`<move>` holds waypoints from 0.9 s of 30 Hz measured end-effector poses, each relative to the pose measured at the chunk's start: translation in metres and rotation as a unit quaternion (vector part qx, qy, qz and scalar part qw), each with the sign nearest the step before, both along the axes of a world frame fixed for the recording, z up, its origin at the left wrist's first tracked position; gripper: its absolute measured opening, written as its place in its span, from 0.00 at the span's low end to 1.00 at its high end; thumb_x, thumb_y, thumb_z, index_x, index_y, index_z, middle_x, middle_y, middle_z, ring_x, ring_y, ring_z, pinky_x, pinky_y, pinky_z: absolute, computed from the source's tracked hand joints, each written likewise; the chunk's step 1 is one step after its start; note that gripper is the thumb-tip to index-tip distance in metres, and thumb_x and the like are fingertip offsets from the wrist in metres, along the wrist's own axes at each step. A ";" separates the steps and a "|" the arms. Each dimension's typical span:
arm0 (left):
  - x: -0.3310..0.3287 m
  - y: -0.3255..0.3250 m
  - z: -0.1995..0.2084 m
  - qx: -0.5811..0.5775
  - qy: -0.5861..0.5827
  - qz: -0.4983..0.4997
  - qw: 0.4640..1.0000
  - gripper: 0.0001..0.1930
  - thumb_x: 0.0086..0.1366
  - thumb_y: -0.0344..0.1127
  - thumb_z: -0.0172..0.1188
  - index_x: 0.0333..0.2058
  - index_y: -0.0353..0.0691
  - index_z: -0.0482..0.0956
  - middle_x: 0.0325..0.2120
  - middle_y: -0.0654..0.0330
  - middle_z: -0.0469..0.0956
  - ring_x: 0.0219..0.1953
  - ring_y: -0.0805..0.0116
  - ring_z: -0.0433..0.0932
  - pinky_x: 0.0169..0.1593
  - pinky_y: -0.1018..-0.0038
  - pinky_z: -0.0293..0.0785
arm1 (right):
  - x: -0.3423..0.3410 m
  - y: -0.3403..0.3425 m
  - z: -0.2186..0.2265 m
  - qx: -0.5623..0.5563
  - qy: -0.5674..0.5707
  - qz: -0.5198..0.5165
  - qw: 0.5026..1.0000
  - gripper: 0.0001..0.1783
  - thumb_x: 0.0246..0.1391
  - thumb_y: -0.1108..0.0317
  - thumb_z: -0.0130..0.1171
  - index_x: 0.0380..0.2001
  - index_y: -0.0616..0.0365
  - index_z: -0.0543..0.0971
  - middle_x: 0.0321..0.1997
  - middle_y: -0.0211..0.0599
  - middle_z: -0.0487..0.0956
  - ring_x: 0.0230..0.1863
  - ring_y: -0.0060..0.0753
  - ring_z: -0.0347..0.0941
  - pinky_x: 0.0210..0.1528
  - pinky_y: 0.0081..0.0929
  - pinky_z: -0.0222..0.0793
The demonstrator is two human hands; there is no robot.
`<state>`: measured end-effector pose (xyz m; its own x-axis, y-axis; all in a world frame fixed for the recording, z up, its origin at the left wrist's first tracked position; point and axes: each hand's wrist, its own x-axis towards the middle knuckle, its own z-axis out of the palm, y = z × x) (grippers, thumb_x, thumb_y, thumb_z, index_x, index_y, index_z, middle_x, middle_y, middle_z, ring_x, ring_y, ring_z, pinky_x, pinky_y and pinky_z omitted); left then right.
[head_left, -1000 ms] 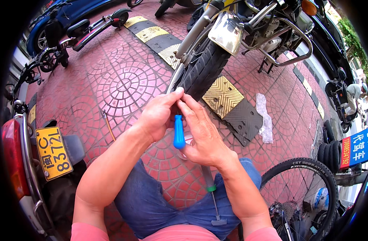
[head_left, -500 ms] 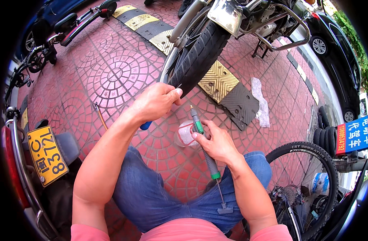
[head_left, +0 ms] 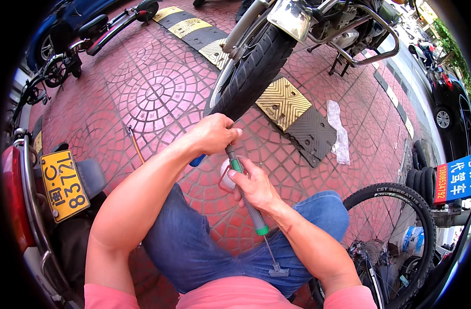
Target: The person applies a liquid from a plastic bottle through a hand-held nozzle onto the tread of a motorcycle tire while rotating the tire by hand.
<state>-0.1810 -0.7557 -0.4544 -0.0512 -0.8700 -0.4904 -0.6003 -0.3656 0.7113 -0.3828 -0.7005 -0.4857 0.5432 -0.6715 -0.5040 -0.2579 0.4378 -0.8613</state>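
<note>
We see the grey-green plunger tool (head_left: 256,217) slanting above the jeans (head_left: 189,247), its T-handle (head_left: 279,271) over the right thigh. Our right hand (head_left: 256,186) wraps its barrel. Our left hand (head_left: 215,135) curls round a blue-handled tool (head_left: 197,160); whether its fingers touch the nozzle (head_left: 230,152), we cannot quite tell. Beyond stands a motorcycle tyre (head_left: 256,74).

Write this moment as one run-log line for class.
Left grip: holding blue rounded plastic handle | Right grip: holding slender grey-green plastic tube tool | Ahead: black treaded rubber motorcycle tyre
</note>
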 end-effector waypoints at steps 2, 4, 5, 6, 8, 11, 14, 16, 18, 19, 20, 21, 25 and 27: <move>0.005 0.000 0.008 0.010 -0.010 -0.009 1.000 0.21 0.74 0.47 0.59 0.31 0.34 0.85 0.19 0.59 0.75 0.21 0.69 0.73 0.27 0.64 0.68 | -0.002 0.003 0.001 0.008 -0.005 0.017 1.000 0.29 0.66 0.55 0.61 0.64 0.61 0.72 0.23 0.30 0.77 0.20 0.23 0.75 0.22 0.26 0.73; 0.014 0.000 0.008 -0.023 -0.017 -0.002 1.000 0.23 0.75 0.49 0.58 0.29 0.35 0.86 0.16 0.64 0.70 0.18 0.75 0.66 0.22 0.69 0.61 | -0.009 0.002 0.007 0.012 0.014 0.039 0.999 0.28 0.66 0.55 0.62 0.62 0.60 0.73 0.25 0.31 0.79 0.22 0.23 0.77 0.23 0.26 0.74; 0.020 -0.003 0.022 -0.033 -0.036 0.007 0.999 0.24 0.76 0.49 0.56 0.30 0.34 0.85 0.16 0.64 0.70 0.18 0.75 0.67 0.23 0.71 0.63 | -0.013 0.001 0.012 0.016 0.025 0.049 0.998 0.28 0.65 0.55 0.62 0.62 0.60 0.74 0.25 0.31 0.80 0.22 0.23 0.77 0.23 0.26 0.75; 0.029 -0.003 0.026 -0.032 -0.002 0.060 0.998 0.23 0.77 0.48 0.54 0.31 0.34 0.85 0.16 0.65 0.70 0.18 0.74 0.68 0.23 0.71 0.64 | -0.015 0.002 0.014 0.009 0.036 0.073 0.997 0.27 0.65 0.55 0.63 0.61 0.60 0.75 0.26 0.32 0.81 0.23 0.23 0.78 0.24 0.26 0.75; 0.053 -0.001 0.021 -0.063 0.062 0.147 0.985 0.23 0.78 0.47 0.52 0.33 0.33 0.84 0.16 0.65 0.71 0.18 0.74 0.69 0.23 0.71 0.66 | -0.016 0.004 0.020 -0.004 0.055 0.125 0.991 0.26 0.65 0.56 0.64 0.60 0.59 0.76 0.27 0.33 0.82 0.25 0.23 0.80 0.25 0.26 0.76; 0.089 0.014 -0.006 -0.034 0.088 0.246 0.965 0.22 0.80 0.46 0.46 0.37 0.35 0.83 0.23 0.62 0.78 0.24 0.72 0.77 0.28 0.70 0.74 | -0.026 0.001 0.023 0.030 0.036 0.123 0.991 0.26 0.63 0.57 0.65 0.61 0.57 0.77 0.29 0.34 0.85 0.26 0.24 0.81 0.29 0.26 0.77; 0.107 0.058 -0.069 0.112 0.102 0.325 0.934 0.23 0.80 0.48 0.45 0.40 0.35 0.83 0.26 0.59 0.81 0.31 0.67 0.81 0.35 0.63 0.79 | -0.044 -0.007 0.012 -0.084 0.109 0.139 0.981 0.29 0.61 0.51 0.67 0.60 0.56 0.80 0.25 0.34 0.83 0.26 0.25 0.80 0.32 0.32 0.73; 0.118 0.105 -0.132 0.175 0.086 0.315 0.929 0.24 0.80 0.50 0.47 0.44 0.33 0.83 0.28 0.56 0.83 0.33 0.64 0.82 0.40 0.61 0.80 | -0.046 -0.016 0.018 -0.126 0.138 0.155 0.970 0.24 0.64 0.57 0.68 0.57 0.62 0.81 0.27 0.30 0.84 0.26 0.16 0.76 0.29 0.24 0.70; 0.127 0.156 -0.192 0.208 0.053 0.277 0.936 0.25 0.79 0.51 0.49 0.46 0.32 0.84 0.30 0.55 0.84 0.35 0.62 0.83 0.44 0.61 0.80 | -0.045 -0.026 0.030 -0.139 0.165 0.171 0.961 0.24 0.64 0.57 0.68 0.56 0.62 0.82 0.25 0.29 0.83 0.24 0.16 0.74 0.27 0.25 0.68; 0.123 0.171 -0.205 0.224 0.032 0.271 0.935 0.25 0.79 0.51 0.49 0.46 0.32 0.84 0.31 0.55 0.84 0.35 0.61 0.83 0.44 0.61 0.80 | -0.046 -0.028 0.030 -0.143 0.182 0.174 0.957 0.24 0.63 0.56 0.69 0.55 0.62 0.83 0.23 0.29 0.82 0.23 0.16 0.73 0.26 0.25 0.67; 0.122 0.191 -0.216 0.236 0.007 0.267 0.934 0.25 0.79 0.52 0.50 0.46 0.32 0.84 0.31 0.54 0.84 0.36 0.61 0.83 0.45 0.61 0.80 | -0.046 -0.030 0.028 -0.151 0.187 0.175 0.955 0.24 0.61 0.54 0.70 0.52 0.62 0.84 0.21 0.28 0.80 0.21 0.16 0.72 0.24 0.25 0.65; 0.118 0.204 -0.223 0.242 -0.018 0.259 0.935 0.26 0.78 0.52 0.50 0.46 0.32 0.84 0.32 0.54 0.84 0.36 0.61 0.83 0.45 0.61 0.80 | -0.046 -0.030 0.027 -0.157 0.198 0.171 0.952 0.24 0.61 0.54 0.71 0.52 0.62 0.84 0.21 0.29 0.80 0.21 0.17 0.72 0.24 0.25 0.66; 0.097 0.239 -0.234 0.222 -0.176 0.207 0.936 0.27 0.77 0.54 0.52 0.47 0.31 0.84 0.34 0.52 0.85 0.38 0.60 0.84 0.47 0.61 0.80 | -0.042 -0.036 0.031 -0.179 0.246 0.190 0.933 0.30 0.58 0.46 0.68 0.54 0.59 0.85 0.23 0.36 0.84 0.23 0.31 0.82 0.32 0.33 0.74; 0.082 0.240 -0.226 0.174 -0.310 0.161 0.921 0.28 0.77 0.54 0.52 0.47 0.30 0.84 0.35 0.51 0.85 0.39 0.59 0.84 0.48 0.61 0.80 | -0.041 -0.036 0.029 -0.193 0.247 0.190 0.930 0.30 0.57 0.47 0.68 0.54 0.58 0.85 0.23 0.36 0.84 0.23 0.32 0.82 0.32 0.34 0.74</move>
